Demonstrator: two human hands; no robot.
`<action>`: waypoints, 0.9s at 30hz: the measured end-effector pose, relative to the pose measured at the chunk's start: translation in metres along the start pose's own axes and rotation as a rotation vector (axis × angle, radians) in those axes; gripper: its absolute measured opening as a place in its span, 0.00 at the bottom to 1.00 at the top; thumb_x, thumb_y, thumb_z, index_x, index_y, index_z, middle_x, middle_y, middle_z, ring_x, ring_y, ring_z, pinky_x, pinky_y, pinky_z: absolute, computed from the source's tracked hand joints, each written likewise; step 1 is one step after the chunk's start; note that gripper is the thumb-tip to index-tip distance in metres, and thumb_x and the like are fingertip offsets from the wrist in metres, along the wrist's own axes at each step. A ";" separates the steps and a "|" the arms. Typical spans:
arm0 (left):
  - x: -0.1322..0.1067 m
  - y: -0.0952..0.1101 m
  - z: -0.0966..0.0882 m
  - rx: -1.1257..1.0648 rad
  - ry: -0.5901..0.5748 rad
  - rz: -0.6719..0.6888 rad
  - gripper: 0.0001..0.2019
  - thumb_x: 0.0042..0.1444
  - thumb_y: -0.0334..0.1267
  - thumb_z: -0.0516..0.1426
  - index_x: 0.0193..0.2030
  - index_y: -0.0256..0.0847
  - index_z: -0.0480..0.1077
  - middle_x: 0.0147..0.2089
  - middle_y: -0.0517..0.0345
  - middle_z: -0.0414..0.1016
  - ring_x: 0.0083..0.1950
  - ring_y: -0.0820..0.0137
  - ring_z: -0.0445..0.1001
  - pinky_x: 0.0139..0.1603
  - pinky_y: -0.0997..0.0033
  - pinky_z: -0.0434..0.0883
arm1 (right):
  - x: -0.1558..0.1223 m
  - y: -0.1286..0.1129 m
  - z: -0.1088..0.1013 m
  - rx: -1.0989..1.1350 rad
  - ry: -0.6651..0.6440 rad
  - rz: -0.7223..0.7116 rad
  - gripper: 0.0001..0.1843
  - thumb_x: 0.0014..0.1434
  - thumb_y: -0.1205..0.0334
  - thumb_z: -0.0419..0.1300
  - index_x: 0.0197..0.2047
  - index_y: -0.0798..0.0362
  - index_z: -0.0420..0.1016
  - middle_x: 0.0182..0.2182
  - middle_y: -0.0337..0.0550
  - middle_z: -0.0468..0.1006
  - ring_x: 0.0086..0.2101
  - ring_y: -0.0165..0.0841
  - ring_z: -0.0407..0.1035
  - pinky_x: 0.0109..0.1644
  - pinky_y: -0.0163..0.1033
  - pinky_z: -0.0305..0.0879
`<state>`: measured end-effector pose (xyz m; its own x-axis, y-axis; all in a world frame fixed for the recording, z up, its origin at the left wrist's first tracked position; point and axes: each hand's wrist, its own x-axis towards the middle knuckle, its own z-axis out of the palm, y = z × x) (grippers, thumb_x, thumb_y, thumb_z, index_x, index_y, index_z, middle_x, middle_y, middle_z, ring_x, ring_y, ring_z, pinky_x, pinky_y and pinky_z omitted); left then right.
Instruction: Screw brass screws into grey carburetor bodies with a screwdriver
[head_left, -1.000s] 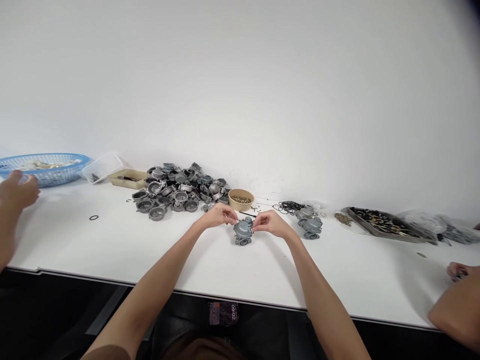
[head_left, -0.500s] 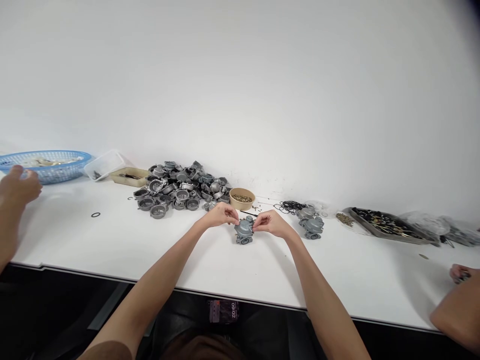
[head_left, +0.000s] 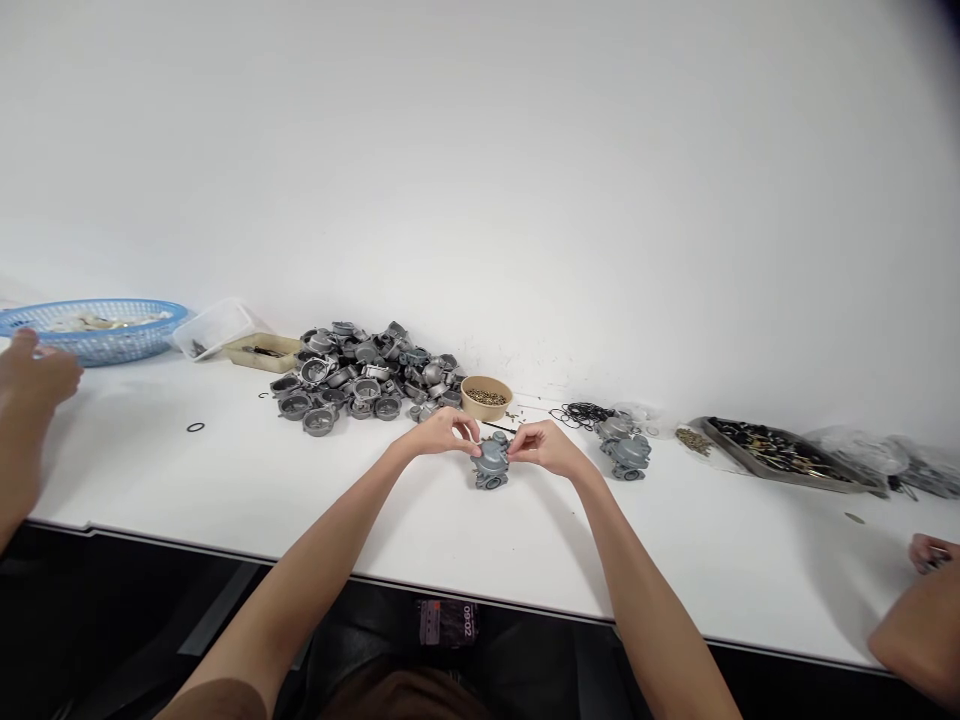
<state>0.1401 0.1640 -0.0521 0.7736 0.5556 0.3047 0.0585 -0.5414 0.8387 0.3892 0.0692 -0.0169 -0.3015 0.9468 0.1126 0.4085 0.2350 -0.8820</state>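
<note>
A grey cast-metal carburetor (head_left: 492, 464) stands on the white table in front of me, its round bowl facing up. My left hand (head_left: 448, 433) has thumb and fingers closed on its left edge. From the other side, the fingertips of my right hand (head_left: 541, 446) pinch at its right edge; whether a small part is between them I cannot make out. Behind it lies a thin black tool (head_left: 498, 427), partly hidden by the hands. To the right rests a second carburetor (head_left: 627, 456), with another grey part against its back.
Left of centre is a heap of grey bowl castings (head_left: 360, 375). A tan tub (head_left: 486, 398) holds small brass parts. Black rubber rings (head_left: 583, 414) and a long tray (head_left: 780, 457) lie right. A blue basket (head_left: 120, 345) stands far left. Other people's hands (head_left: 41, 375) are at both sides.
My hands stay at the carburetor with hardly any movement. The whole view has shifted slightly.
</note>
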 end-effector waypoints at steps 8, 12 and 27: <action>-0.004 0.007 0.006 0.156 -0.029 0.032 0.32 0.43 0.52 0.73 0.55 0.46 0.72 0.60 0.50 0.71 0.54 0.59 0.74 0.44 0.67 0.72 | -0.002 -0.002 0.000 -0.047 0.016 -0.026 0.12 0.46 0.55 0.73 0.27 0.54 0.81 0.29 0.44 0.81 0.33 0.37 0.76 0.42 0.41 0.72; -0.008 0.025 0.018 0.342 -0.040 0.027 0.40 0.47 0.58 0.69 0.66 0.56 0.63 0.68 0.53 0.64 0.60 0.56 0.70 0.53 0.63 0.71 | -0.002 -0.002 0.001 -0.073 0.007 -0.055 0.10 0.47 0.56 0.72 0.27 0.54 0.81 0.28 0.43 0.81 0.32 0.36 0.75 0.41 0.40 0.72; -0.005 0.023 0.049 0.530 0.032 0.028 0.34 0.51 0.49 0.66 0.65 0.55 0.65 0.59 0.59 0.76 0.57 0.53 0.74 0.58 0.63 0.67 | 0.005 0.015 -0.015 -0.284 0.235 -0.136 0.13 0.58 0.51 0.64 0.34 0.52 0.82 0.35 0.46 0.83 0.36 0.38 0.75 0.42 0.41 0.72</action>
<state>0.1686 0.1181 -0.0564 0.7601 0.5509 0.3446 0.3556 -0.7965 0.4890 0.4073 0.0810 -0.0228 -0.1771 0.9195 0.3510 0.6103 0.3823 -0.6938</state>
